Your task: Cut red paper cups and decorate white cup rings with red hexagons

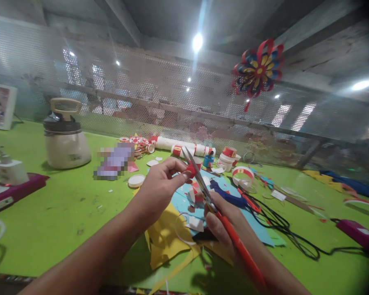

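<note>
My left hand [160, 184] pinches a small red piece [191, 169], perhaps paper, between thumb and fingers. My right hand [223, 217] is wrapped around a pair of scissors with red handles [233, 237]. The metal blades [198, 174] point up and away, parted at the tips, right beside the red piece; whether they touch it I cannot tell. Beneath both hands lie light blue sheets [261, 227], yellow sheets [164, 237] and small scraps. A dark blue-handled tool [229, 194], maybe a glue gun, lies just beyond my right hand.
Behind are a white-and-red tube [172, 143], paper cups [227, 157] and a blue jar [208, 160]. A kettle-like jug [67, 141] and a purple power strip [18, 190] stand left. Black cable [283, 223] coils at right. A paper flower [258, 70] hangs above the green table [80, 213].
</note>
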Motion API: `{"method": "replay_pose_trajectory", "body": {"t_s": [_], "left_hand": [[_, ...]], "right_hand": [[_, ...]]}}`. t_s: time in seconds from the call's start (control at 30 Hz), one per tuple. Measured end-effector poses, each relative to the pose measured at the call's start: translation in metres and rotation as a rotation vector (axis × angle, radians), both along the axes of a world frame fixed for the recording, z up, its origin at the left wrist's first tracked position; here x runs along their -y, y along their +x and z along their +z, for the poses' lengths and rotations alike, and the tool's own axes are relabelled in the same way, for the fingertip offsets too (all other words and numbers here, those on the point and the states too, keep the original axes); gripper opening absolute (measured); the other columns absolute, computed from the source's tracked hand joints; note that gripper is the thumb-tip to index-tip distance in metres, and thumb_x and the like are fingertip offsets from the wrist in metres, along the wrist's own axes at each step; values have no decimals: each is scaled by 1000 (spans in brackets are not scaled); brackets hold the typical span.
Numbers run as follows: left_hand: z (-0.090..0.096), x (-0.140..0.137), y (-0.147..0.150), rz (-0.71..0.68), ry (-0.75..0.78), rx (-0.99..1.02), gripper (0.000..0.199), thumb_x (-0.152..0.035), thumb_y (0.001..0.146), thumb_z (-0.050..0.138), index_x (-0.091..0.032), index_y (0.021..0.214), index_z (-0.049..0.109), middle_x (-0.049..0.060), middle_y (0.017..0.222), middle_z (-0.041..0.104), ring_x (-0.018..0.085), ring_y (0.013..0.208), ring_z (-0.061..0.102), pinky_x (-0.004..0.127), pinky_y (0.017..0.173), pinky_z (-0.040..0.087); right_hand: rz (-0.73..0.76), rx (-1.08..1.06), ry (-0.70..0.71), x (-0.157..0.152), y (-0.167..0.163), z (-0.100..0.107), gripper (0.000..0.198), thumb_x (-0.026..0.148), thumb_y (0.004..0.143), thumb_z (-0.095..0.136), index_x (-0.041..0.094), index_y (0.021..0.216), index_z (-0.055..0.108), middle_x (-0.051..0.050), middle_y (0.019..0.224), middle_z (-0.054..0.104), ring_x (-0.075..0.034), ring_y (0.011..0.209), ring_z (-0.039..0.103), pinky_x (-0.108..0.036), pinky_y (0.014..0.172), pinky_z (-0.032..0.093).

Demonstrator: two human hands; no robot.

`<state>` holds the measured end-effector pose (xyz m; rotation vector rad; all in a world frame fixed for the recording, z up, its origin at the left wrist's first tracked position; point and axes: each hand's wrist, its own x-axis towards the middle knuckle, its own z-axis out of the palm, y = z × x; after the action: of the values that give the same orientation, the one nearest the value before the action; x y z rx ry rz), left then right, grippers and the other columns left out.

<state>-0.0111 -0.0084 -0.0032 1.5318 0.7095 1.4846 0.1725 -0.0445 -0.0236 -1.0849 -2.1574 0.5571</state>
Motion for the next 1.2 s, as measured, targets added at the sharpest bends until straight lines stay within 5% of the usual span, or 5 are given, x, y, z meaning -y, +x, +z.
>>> {"method": "replay_pose_trajectory", "body": {"t_s": [1.2], "left_hand": [[0,0,-1,-2,-13,-5,7,-19,79,60,-15,73,58,2,76,58,17,78,53,34,78,38]], "right_hand": [[25,-47,9,-1,0,-1,42,57,93,31,20,86,50,-2,76,53,-15,65,47,-27,59,40]]}}
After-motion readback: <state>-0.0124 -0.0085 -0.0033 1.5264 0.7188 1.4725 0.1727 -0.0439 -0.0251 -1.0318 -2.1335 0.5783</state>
